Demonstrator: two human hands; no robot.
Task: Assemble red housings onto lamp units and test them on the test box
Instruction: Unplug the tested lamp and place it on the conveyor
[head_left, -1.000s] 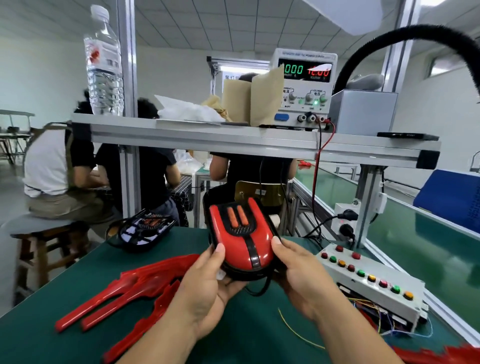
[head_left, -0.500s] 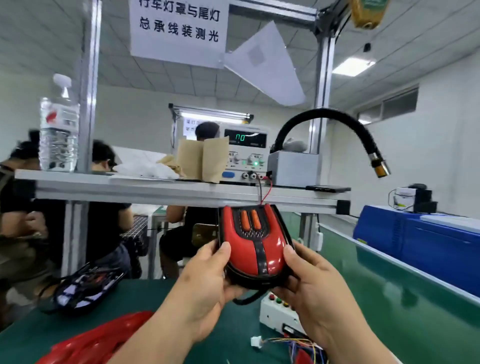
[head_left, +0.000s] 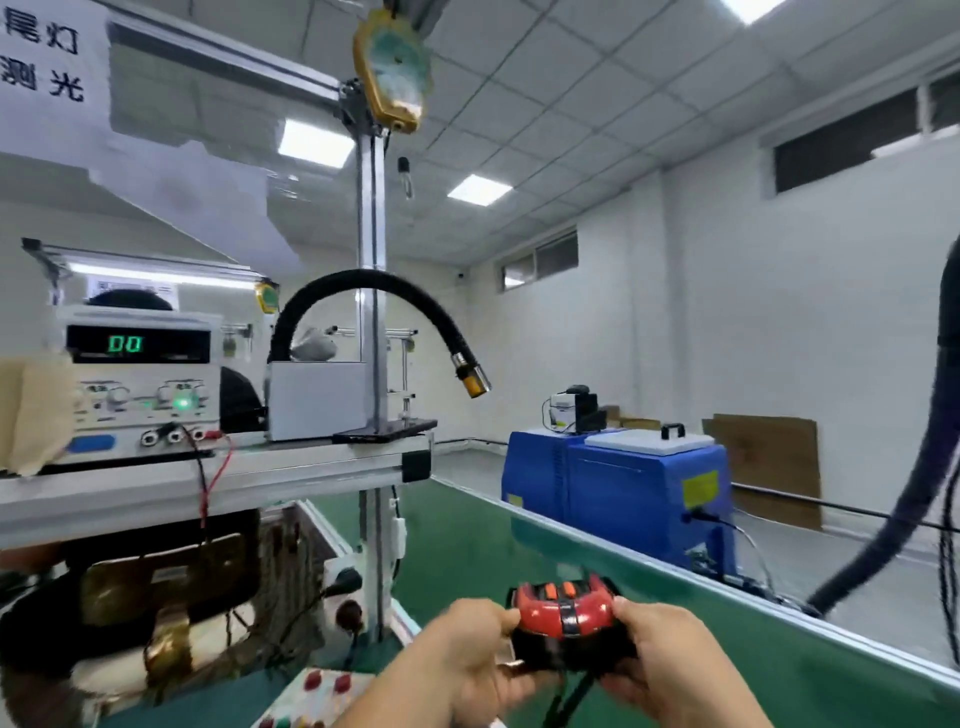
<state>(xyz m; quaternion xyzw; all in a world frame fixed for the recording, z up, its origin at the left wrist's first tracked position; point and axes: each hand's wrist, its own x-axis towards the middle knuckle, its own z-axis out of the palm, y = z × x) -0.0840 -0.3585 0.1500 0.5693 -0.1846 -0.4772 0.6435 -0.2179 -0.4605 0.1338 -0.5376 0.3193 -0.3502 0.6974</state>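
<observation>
Step in hand?
— Green surface (head_left: 467, 545) stretches ahead; test box (head_left: 306, 704) sits at its near edge, left of my arms; lamp unit (head_left: 566, 656), red housing (head_left: 545, 616) on, is held above the surface; my left grip (head_left: 467, 649) and right grip (head_left: 670, 660) each curl round one end.
Next?
— Housing looks seated, I judge; testing is not yet done; carry it left to the test box, connect its lead (head_left: 569, 699).

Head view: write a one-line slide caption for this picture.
A left hand and right hand grip a red-housed lamp unit over the green bench, test box at lower left.
</observation>
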